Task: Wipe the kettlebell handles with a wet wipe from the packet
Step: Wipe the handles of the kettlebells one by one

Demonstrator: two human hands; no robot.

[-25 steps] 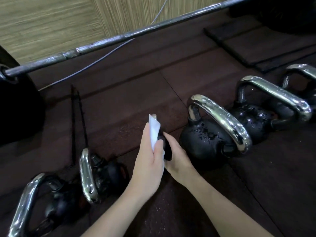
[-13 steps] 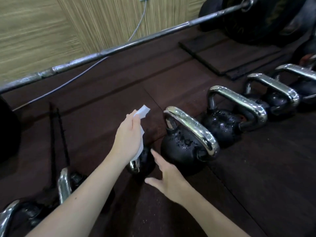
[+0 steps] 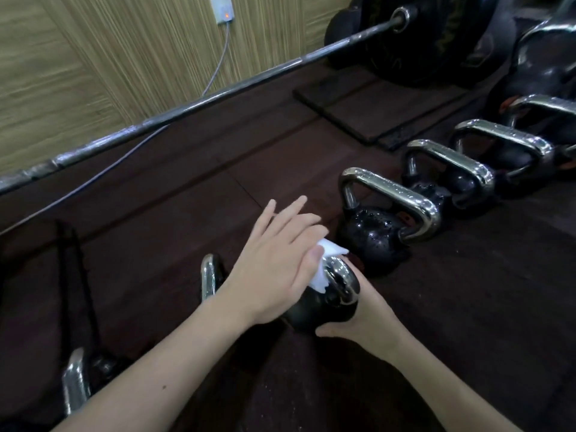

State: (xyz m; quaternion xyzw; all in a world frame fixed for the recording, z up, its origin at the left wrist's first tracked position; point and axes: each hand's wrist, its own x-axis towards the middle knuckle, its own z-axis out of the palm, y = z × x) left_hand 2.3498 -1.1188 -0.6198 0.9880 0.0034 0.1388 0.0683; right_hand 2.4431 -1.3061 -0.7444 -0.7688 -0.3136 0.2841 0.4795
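- Centre of the frame: the left hand lies flat, fingers spread, pressing a crumpled white wet wipe onto the chrome handle of a small black kettlebell.
- The right hand cups its round body from below, fingers wrapped against it.
- Right: larger, droplet-speckled glossy kettlebells stand on the dark rubber floor.

I am in a gym's weights area. Dark rubber mat flooring lies under me, a long steel barbell with black weight plates rests by the wood-grain wall, and a row of chrome-handled kettlebells stands on the floor.
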